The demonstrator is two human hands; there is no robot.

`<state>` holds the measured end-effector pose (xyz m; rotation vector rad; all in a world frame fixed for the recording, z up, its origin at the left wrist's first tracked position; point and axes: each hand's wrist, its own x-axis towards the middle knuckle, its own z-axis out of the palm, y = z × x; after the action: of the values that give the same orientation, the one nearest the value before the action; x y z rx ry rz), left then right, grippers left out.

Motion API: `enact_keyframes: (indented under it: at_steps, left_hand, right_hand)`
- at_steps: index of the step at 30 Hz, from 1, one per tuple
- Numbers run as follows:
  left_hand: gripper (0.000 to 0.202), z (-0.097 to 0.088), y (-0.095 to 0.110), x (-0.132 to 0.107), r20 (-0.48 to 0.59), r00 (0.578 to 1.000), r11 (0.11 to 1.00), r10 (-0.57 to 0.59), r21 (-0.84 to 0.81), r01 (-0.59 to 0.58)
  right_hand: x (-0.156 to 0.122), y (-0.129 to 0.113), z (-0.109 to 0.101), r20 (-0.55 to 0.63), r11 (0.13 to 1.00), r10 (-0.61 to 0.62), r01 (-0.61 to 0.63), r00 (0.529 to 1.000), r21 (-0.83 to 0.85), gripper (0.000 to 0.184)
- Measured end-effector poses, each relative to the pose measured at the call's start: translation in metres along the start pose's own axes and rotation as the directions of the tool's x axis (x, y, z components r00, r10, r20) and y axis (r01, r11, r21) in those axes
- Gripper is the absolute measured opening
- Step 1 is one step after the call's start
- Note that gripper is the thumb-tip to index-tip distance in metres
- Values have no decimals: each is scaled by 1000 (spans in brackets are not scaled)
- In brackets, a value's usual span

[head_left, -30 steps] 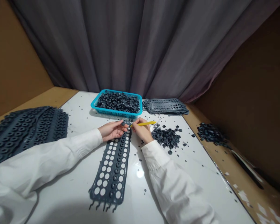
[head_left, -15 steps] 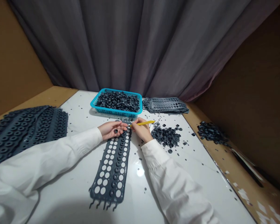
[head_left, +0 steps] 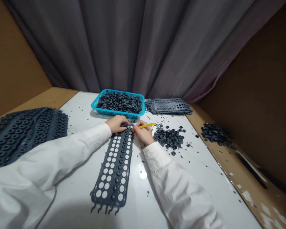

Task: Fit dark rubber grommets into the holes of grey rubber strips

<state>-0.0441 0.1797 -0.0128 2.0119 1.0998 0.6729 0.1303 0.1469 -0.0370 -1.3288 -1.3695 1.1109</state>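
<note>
A long dark rubber sheet (head_left: pixel 111 178) lies lengthwise before me, with rows of round holes and a row of raised rings still in it. White table shows through the holes. At its far end my left hand (head_left: pixel 117 124) is turned palm down, with its fingers curled and its thumb pinching at the sheet. What lies beneath its fingertips is hidden. My right hand (head_left: pixel 144 133) grips a slim yellow pen-like tool (head_left: pixel 146 125), its tip down on the sheet's right-hand row near the far end. Both hands nearly meet there.
Behind the hands stands a blue basket (head_left: pixel 93 105) full of black rubber rings. Holed sheets (head_left: pixel 170 106) are stacked at its right. Black scraps (head_left: pixel 170 138) lie right of my hand, another pile (head_left: pixel 214 134) beyond. Ringed sheets (head_left: pixel 26 133) lie left.
My left hand has turned from palm up, with a small black ring in its palm, to palm down on the sheet's far end. The yellow tool stays in my right hand, barely shifted.
</note>
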Motion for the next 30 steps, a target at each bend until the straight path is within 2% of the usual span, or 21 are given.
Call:
enact_keyframes:
  at_steps: [2, 5, 8, 12, 18, 25, 30]
  left_hand:
    - [23, -2, -3, 7, 98, 993, 989, 70, 120, -82]
    - [28, -5, -7, 14, 284, 943, 901, 176, 340, -270]
    - [27, -9, -7, 17, 366, 906, 841, 213, 403, -361]
    - [22, -10, -2, 18, 386, 901, 840, 200, 405, -360]
    - [13, -7, 0, 21, 356, 920, 863, 165, 399, -309]
    - [13, -1, 5, 20, 407, 901, 797, 149, 490, -353]
    - [9, 0, 2, 19, 388, 906, 802, 171, 480, -357]
  right_hand:
    - [1, 1, 0, -4, 1000, -5, 5, 1000, -2, 11]
    - [1, 2, 0, -6, 1000, -7, 7, 1000, 0, 11]
    - [1, 0, 0, -6, 1000, -2, 2, 1000, 4, 11]
    - [0, -4, -1, -20, 1000, 5, -5, 1000, -2, 10]
    - [-2, -4, 0, -44, 1000, 14, -15, 999, -27, 12]
    - [0, 4, 1, -18, 997, -25, 23, 1000, -76, 14]
    - [0, 4, 2, -14, 992, -58, 56, 998, -110, 15]
